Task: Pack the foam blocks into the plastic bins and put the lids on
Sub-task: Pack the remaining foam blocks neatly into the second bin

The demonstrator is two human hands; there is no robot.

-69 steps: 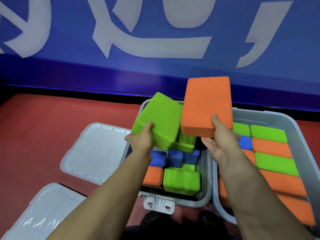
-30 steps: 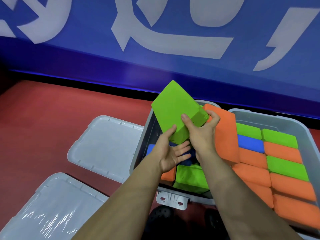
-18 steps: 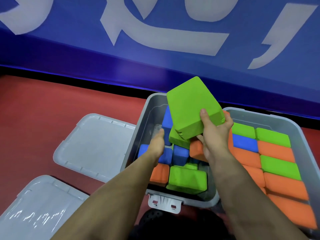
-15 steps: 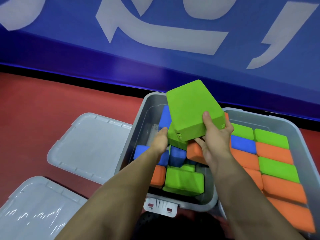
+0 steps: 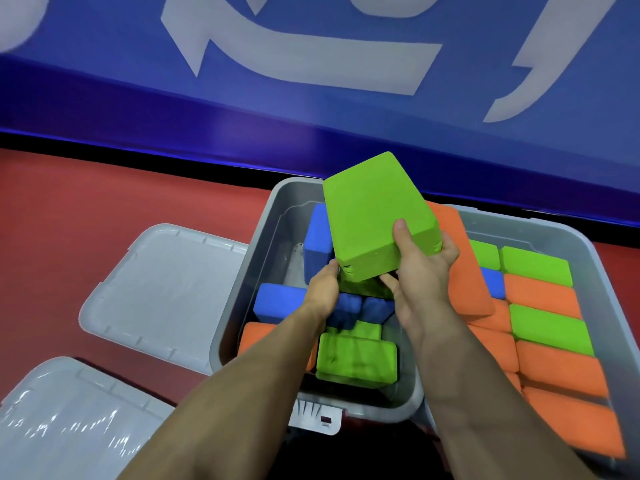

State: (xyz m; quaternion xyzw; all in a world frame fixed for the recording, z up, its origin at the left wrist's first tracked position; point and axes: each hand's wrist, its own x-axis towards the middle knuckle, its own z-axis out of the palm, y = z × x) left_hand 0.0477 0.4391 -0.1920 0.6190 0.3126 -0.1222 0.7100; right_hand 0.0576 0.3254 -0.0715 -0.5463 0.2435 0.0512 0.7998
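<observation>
My right hand grips a large green foam block by its near end and holds it tilted above the left grey bin. Inside that bin lie loose blue blocks, an orange block and a green block. My left hand reaches into the bin under the held block, against a second green block; its fingers are hidden. A big orange block leans between the two bins. The right bin holds neat rows of green, orange and blue blocks.
Two grey lids lie on the red floor to the left, one beside the left bin and one nearer me. A blue wall with white lettering rises just behind the bins.
The orange block left my right hand and now leans between the bins. The green block passed from my left hand to my right. My left hand went down into the left bin.
</observation>
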